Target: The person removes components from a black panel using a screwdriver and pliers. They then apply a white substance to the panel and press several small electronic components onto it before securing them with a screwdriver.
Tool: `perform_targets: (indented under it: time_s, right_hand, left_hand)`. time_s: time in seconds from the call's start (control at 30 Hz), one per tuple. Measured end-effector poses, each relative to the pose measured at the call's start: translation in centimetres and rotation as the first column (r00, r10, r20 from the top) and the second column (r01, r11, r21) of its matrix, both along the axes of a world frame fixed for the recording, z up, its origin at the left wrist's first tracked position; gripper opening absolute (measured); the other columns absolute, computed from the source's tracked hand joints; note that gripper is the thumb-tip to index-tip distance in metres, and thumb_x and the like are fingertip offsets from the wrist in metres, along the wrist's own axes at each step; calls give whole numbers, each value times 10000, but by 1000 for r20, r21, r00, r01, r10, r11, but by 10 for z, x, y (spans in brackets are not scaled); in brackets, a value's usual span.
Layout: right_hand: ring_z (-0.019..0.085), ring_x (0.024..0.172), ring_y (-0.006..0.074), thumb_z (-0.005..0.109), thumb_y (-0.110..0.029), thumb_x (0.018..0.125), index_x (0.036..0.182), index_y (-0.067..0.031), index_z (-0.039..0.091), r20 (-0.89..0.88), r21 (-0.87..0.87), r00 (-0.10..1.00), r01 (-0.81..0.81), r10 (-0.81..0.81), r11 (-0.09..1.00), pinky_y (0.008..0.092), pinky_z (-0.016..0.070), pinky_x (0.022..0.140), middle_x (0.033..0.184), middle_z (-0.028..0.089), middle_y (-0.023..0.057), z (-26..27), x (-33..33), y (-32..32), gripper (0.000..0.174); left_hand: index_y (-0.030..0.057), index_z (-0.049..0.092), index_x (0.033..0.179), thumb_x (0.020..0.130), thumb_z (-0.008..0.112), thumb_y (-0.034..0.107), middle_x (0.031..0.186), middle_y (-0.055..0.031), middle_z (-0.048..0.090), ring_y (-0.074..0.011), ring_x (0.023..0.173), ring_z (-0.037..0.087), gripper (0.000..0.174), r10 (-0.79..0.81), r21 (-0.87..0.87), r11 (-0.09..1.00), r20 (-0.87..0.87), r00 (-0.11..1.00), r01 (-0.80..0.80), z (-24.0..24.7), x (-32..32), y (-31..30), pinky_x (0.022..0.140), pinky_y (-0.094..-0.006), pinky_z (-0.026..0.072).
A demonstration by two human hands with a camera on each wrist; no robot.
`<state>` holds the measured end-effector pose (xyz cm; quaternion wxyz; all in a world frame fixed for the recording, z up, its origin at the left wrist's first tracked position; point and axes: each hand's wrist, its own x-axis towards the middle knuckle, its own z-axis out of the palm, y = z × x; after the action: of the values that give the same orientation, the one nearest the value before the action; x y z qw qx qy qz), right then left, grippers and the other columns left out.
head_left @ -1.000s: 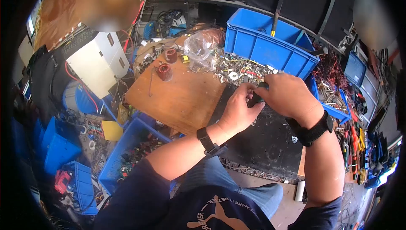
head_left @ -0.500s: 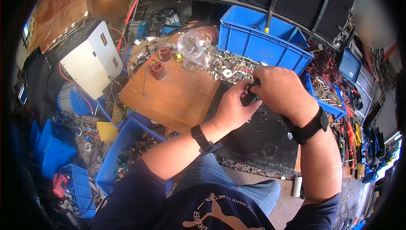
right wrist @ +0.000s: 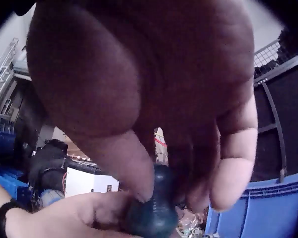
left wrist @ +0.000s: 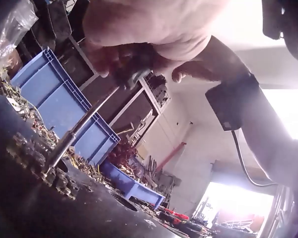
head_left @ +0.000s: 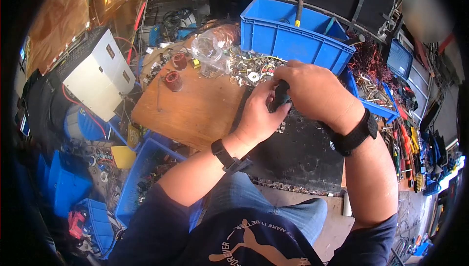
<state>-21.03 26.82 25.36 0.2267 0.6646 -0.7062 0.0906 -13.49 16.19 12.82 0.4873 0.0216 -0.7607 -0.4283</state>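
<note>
Both hands are at the dark green handle (head_left: 280, 95) of a screwdriver over the black board (head_left: 312, 153). My left hand (head_left: 258, 114) curls its thumb and fingers round the handle; my right hand (head_left: 317, 90) grips its upper end from above. In the right wrist view the rounded handle (right wrist: 156, 215) shows between the right thumb and fingers, with the left hand (right wrist: 74, 213) against it. The left wrist view shows the metal shaft (left wrist: 92, 111) slanting down, its lower end at a small metal assembly (left wrist: 54, 181) on the board.
A blue crate (head_left: 293, 43) holding tools stands behind small metal scraps (head_left: 254, 68). Left of the board are a wooden board (head_left: 185, 109), two reddish coils (head_left: 173, 81) and a clear plastic bag (head_left: 207, 53). A lower blue bin (head_left: 373, 109) is at the right.
The head view has shifted, so the hands and surroundings sit farther left in it. Both hands remain together round the handle, with the right hand's pose slightly changed.
</note>
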Motion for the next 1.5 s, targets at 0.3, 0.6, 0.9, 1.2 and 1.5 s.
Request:
perform_targets:
  time_s: [0.3, 0.6, 0.9, 1.2, 1.5]
  right_hand:
    - [650, 863, 338, 655, -164, 789, 939, -36, 645, 93, 270, 944, 282, -316, 921, 403, 524, 738, 905, 671, 149, 15, 20, -1, 198]
    - [673, 696, 333, 584, -357, 852, 794, -11, 673, 56, 140, 957, 273, -283, 952, 404, 551, 626, 707, 665, 162, 6, 13, -1, 361]
    - [669, 821, 324, 633, -163, 796, 898, -27, 666, 251, 250, 949, 126, -190, 960, 391, 541, 714, 848, 673, 162, 10, 3, 3, 173]
    - [687, 837, 290, 659, -149, 746, 901, -45, 701, 232, 86, 970, 50, -69, 995, 373, 551, 716, 861, 698, 140, -6, -7, 3, 191]
    - [685, 759, 299, 639, -186, 754, 912, -52, 684, 70, 203, 946, 298, -318, 933, 395, 554, 667, 815, 684, 154, 10, 11, 5, 213]
  left_hand:
    - [-7, 562, 1131, 749, 696, 45, 956, -107, 630, -182, 811, 604, 408, -77, 148, 987, 92, 993, 63, 6, 3, 6, 729, -295, 493]
    - [1, 566, 994, 760, 718, 10, 851, -66, 643, -150, 786, 633, 279, -67, 201, 978, 41, 997, 57, 1, -4, 2, 726, -289, 510]
    - [-26, 579, 1068, 763, 710, 38, 856, -84, 633, -175, 765, 619, 338, -94, 160, 985, 146, 985, 71, -7, -3, -6, 716, -300, 512]
    - [-38, 547, 1144, 822, 680, 42, 968, -98, 661, -180, 867, 647, 357, -160, 163, 976, 87, 983, 145, -5, 1, 4, 773, -313, 517]
    - [-20, 578, 1133, 836, 667, 32, 895, -79, 677, -152, 816, 652, 315, -98, 180, 982, 180, 979, 65, -2, -2, 1, 751, -275, 503]
